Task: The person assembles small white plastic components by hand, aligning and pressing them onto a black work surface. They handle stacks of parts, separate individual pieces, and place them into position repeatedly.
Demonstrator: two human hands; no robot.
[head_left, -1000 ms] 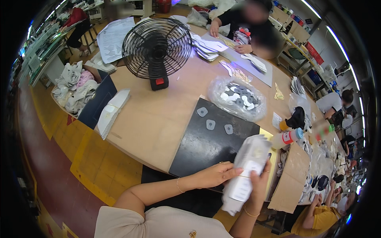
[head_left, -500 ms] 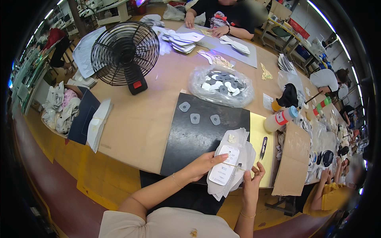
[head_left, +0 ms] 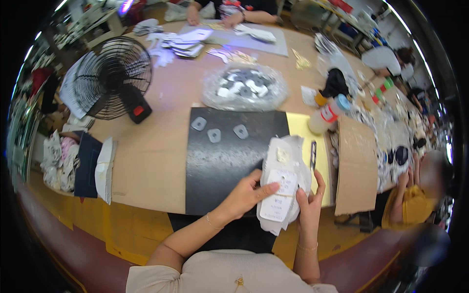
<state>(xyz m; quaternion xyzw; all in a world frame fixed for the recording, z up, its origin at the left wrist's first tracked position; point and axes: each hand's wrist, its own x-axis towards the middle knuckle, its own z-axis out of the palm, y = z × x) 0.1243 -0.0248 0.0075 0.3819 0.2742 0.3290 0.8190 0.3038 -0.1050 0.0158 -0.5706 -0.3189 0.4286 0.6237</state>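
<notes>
A banded bundle of white cut pieces, with a handwritten white tag under the band, is held above the front right edge of the black mat. My left hand grips its left side, thumb lying over the tag. Around the right side closes my right hand, its thumb on the edge and fingers partly behind. Three grey rounded pieces with a dark centre dot lie on the mat's far left part. A slim dark cutter rests on the yellow sheet beside the bundle.
Beyond the mat sits a clear plastic bag of grey and white pieces. A black fan stands left, a bottle and cardboard flap right. Across the table, a co-worker's hands handle pieces.
The view has turned, shifting the table leftward in the picture. The bundle is more upright, and my right hand has closed in on its right edge.
</notes>
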